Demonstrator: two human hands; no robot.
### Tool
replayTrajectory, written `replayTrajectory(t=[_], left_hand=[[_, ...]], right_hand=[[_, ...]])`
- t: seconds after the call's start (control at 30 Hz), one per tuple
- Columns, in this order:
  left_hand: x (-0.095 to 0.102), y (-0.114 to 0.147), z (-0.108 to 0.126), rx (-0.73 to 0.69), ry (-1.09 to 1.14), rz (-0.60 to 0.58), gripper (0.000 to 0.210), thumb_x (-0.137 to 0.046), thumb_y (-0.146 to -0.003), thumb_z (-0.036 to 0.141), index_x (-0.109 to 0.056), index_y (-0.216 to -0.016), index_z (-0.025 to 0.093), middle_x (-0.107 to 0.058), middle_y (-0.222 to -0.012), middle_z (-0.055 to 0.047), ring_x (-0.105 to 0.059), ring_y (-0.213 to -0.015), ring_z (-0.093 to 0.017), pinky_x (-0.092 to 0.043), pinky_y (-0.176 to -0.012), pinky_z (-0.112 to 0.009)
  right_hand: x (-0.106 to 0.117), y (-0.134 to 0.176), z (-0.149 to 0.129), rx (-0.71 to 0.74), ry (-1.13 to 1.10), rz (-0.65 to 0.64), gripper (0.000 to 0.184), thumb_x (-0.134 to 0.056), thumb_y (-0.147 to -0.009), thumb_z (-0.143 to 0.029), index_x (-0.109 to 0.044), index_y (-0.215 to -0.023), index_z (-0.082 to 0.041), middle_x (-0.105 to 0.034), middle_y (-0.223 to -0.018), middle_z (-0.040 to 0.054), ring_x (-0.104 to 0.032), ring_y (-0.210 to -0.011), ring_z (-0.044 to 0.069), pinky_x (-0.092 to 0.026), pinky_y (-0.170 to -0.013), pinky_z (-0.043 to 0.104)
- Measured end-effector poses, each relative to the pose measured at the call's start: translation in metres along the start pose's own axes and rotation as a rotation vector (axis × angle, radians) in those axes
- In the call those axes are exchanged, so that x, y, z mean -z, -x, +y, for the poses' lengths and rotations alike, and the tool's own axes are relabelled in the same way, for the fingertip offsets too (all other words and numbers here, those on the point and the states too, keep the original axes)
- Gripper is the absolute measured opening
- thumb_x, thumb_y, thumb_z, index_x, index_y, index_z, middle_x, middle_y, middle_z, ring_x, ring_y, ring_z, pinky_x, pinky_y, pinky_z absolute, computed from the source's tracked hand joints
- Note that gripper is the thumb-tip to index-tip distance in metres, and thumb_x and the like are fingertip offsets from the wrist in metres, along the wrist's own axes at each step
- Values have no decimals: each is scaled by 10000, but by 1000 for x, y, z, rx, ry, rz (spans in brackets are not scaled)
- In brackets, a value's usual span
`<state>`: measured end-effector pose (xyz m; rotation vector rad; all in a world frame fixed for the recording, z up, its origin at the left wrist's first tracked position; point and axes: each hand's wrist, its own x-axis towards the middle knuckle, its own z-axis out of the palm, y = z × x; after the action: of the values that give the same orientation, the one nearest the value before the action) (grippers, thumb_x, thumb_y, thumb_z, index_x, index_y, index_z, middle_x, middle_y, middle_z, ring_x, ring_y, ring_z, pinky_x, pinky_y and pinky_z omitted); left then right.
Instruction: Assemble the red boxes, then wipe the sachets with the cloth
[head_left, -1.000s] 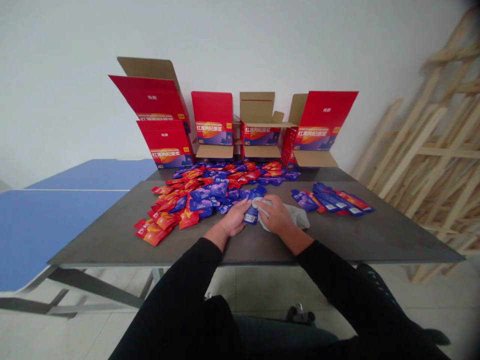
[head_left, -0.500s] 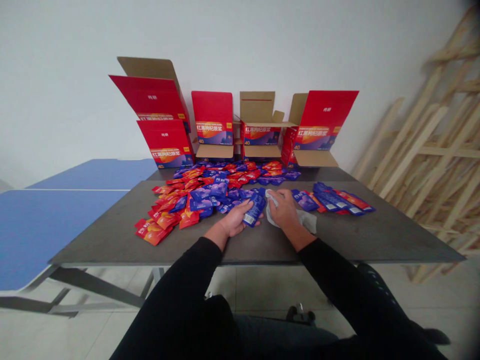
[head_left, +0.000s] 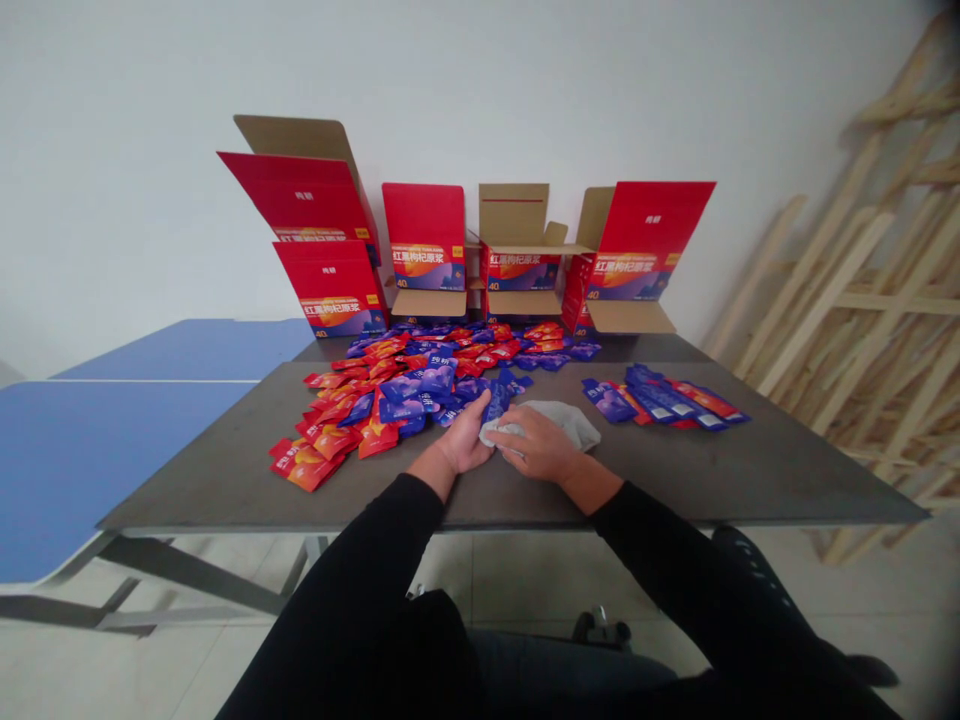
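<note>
My left hand (head_left: 466, 440) is closed on a blue pouch (head_left: 496, 400), held upright near the front middle of the table. Pressed against the lower part of that pouch is a pale grey cloth (head_left: 574, 422), gripped by my right hand (head_left: 536, 445). The cloth hides the pouch's lower end and trails off to the right. Just beyond my left hand spreads a loose pile of red and blue pouches (head_left: 405, 385). A smaller group of blue and red pouches (head_left: 667, 398) lies to the right, in an overlapping row.
Open red cartons stand along the back of the grey table (head_left: 225, 490): a stacked left pair (head_left: 334, 285), two middle ones (head_left: 427, 255) and a right one (head_left: 637, 250). A blue table (head_left: 150, 430) adjoins at left. Wooden frames (head_left: 870, 300) lean at right.
My right hand has moved left and down with the cloth, onto the lower part of the pouch. The pouch in my left hand has shifted slightly left and is now partly covered.
</note>
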<state>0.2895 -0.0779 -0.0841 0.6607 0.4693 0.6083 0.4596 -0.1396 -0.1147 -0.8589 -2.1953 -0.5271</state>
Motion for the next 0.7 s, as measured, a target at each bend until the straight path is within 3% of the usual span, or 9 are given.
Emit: replayTrajectory(t=[0.13, 0.33, 0.4, 0.53, 0.7], left_hand=[[-1, -1, -7, -47, -76, -45, 567, -480, -1081, 635, -748, -1167, 143, -797, -934, -103, -771, -869, -224, -576, -778, -293], [7, -9, -17, -100, -249, -53, 601, -628, -958, 752, -733, -1092, 176, -732, -828, -29, -684, -702, -145, -468, -558, -206], [9, -9, -17, -110, -291, -50, 521, -724, -935, 681, -734, -1100, 186, -708, -815, -7, -659, -693, -124, -472, -559, -193], [8, -4, -14, -99, -320, -89, 426, -897, -853, 361, -726, -1225, 243, -718, -903, 7, -669, -754, -106, -471, -568, -167], [7, 3, -6, -59, -248, -93, 422, -818, -902, 242, -696, -1306, 211, -767, -1043, -67, -729, -827, -159, -542, -618, -221]], right_hand=[[-1, 1, 2, -131, 37, 8, 296, -615, -1001, -211, -791, -1230, -275, -693, -1191, 112, -651, -1083, 257, -594, -949, 424], [-6, 5, 10, -383, 58, 128, 326, -590, -1011, -249, -772, -1281, -226, -654, -1208, 152, -632, -1110, 287, -581, -995, 475], [-6, 4, 14, -460, 51, 177, 336, -566, -1021, -264, -766, -1287, -215, -641, -1199, 155, -628, -1131, 290, -574, -1014, 479], [-4, 4, 20, -601, 43, 234, 359, -528, -1036, -310, -764, -1283, -201, -624, -1173, 151, -631, -1128, 288, -561, -1048, 480], [-7, 8, 31, -778, 44, 212, 396, -516, -1030, -363, -761, -1292, -194, -631, -1196, 159, -634, -1138, 300, -547, -1075, 493]])
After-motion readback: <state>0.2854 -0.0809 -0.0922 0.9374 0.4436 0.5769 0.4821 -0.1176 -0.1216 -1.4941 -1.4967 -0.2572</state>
